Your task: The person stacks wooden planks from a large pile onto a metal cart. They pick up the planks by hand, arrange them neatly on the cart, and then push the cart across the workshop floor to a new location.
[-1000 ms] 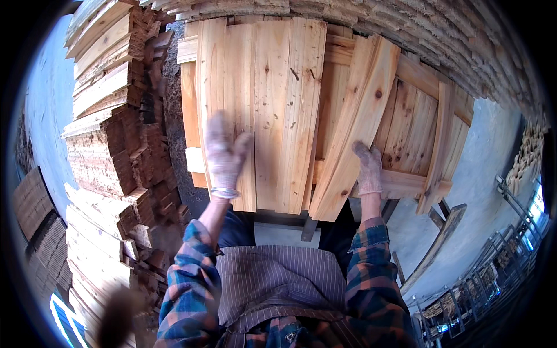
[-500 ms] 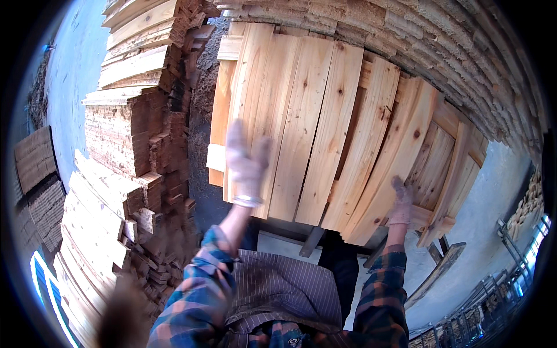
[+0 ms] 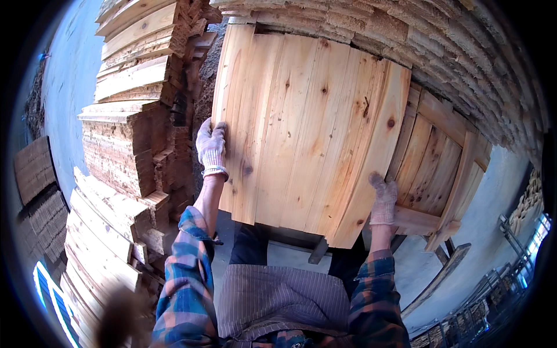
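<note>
Several pale wooden boards [image 3: 301,133] lie side by side in front of me, pressed together with only thin seams between them. My left hand [image 3: 212,145], in a light knitted glove, bears on the outer left edge of the row with its fingers bent against the wood. Against the right edge, near its lower end, sits my right hand [image 3: 383,197], gloved too and with curled fingers. The row is held between both hands. Its lower ends are uneven, with the rightmost boards reaching closest to me.
Beneath the row at the right shows a framed wooden panel [image 3: 432,168]. Tall stacks of cut boards [image 3: 116,145] stand at my left. Piled rough-edged timber [image 3: 418,35] borders the far side. A loose wooden bar [image 3: 438,278] slants at lower right above the grey floor [image 3: 481,232].
The spread boards with gaps have closed into one tight row. My left hand moved from above the boards to their left edge, and the right hand moved slightly left with the right edge.
</note>
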Demonstrator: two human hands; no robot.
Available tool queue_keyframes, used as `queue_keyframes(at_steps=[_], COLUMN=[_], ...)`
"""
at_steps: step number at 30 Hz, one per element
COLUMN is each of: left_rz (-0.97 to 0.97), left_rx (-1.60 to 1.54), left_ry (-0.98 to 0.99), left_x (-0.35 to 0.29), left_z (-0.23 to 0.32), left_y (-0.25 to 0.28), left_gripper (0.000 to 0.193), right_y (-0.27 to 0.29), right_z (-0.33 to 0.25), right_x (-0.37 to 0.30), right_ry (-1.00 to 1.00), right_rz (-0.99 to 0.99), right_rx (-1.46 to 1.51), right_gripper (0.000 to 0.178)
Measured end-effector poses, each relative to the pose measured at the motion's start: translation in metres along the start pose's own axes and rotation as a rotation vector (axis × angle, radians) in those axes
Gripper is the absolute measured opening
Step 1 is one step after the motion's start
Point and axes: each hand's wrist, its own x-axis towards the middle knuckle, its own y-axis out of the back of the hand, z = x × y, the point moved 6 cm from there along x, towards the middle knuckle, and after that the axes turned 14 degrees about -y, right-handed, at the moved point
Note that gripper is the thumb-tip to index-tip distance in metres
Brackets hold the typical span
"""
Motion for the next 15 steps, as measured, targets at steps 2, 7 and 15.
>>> queue_keyframes(at_steps=[2, 7, 15], left_rz=[0.001, -0.130, -0.498], left_rx=[0.024, 0.091, 0.266], left_ry=[-0.005, -0.226, -0.009], left_x=[-0.001, -0.003, 0.036], left_z=[0.001, 0.003, 0.008], left_y=[-0.008, 0.012, -0.027], left_gripper=[0.040, 0.034, 0.043], right_y=[0.010, -0.034, -0.056], right_z=[0.002, -0.068, -0.103], right_x=[0.005, -0.042, -0.063], right_ry=[-0.043, 0.104, 0.082], right_rz=[-0.018, 0.241, 0.415], right_rx=[0.059, -0.626, -0.980], right_gripper=[0.030, 0.068, 0.113])
